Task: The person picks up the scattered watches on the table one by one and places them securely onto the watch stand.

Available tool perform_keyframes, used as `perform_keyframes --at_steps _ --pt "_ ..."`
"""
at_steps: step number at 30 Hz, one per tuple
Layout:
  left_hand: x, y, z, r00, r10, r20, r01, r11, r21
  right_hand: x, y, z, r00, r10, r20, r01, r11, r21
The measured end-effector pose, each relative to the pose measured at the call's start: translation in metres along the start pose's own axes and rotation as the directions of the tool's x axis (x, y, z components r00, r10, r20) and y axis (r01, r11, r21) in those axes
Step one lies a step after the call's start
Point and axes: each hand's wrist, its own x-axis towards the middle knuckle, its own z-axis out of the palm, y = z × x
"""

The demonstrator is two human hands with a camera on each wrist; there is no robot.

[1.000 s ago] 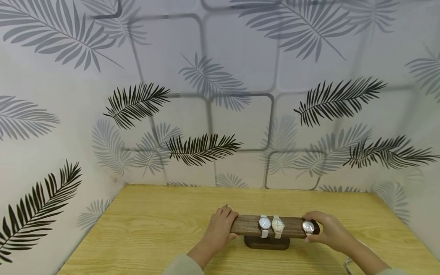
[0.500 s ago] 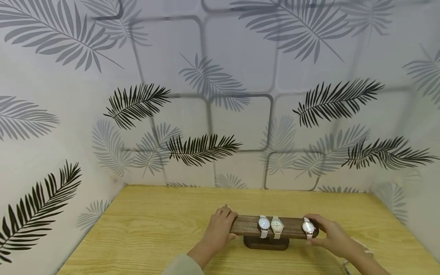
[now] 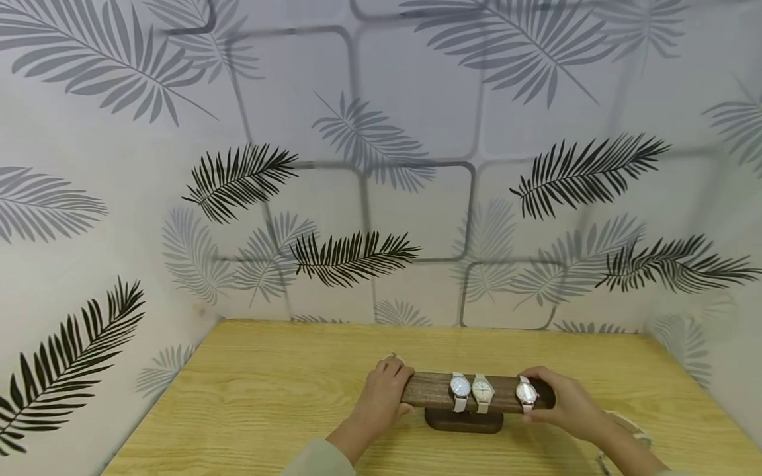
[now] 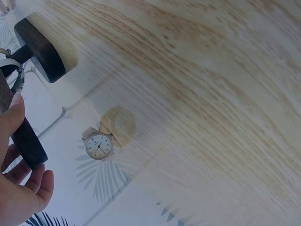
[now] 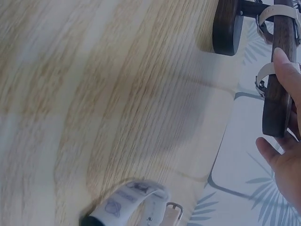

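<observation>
A dark wooden watch stand (image 3: 430, 390) stands on the table, its bar raised above an oval base (image 3: 464, 421). My left hand (image 3: 380, 391) grips the bar's left end, fingers over the top and thumb below. Around the middle of the bar sit two light-strapped watches, a white-dialled watch (image 3: 460, 386) and a cream-dialled watch (image 3: 483, 391). Near the right end is a third watch (image 3: 526, 393) with a pale strap. My right hand (image 3: 574, 404) pinches it across the bar, index finger at the top and thumb at the bottom; the right wrist view shows the thumb (image 5: 287, 70) by the strap.
Behind my left hand a round-faced watch (image 4: 99, 145) lies on the wooden table (image 3: 268, 383). A pale printed watch strap (image 5: 127, 202) lies beside my right forearm, partly hidden in the head view. A leaf-patterned wall covering (image 3: 411, 218) rises at the table's back edge.
The third watch has slid slightly left along the bar, away from its right end, with my right hand's fingertips at its strap. My left hand keeps its grip on the stand.
</observation>
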Motion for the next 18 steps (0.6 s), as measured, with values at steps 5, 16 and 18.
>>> perform_keyframes --at_steps 5,16,18 --pt "0.000 0.000 0.000 1.000 0.004 -0.003 -0.004 1.000 -0.013 0.005 -0.005 0.008 1.000 -0.002 0.011 0.002 1.000 -0.010" --pt "0.001 0.001 0.000 1.000 0.007 0.000 -0.007 1.000 -0.010 0.011 -0.014 0.017 1.000 0.019 -0.006 -0.019 1.000 0.008" --pt "0.001 0.000 0.000 1.000 0.005 0.003 -0.005 1.000 -0.012 0.012 -0.014 0.018 1.000 0.025 -0.017 -0.025 1.000 -0.004"
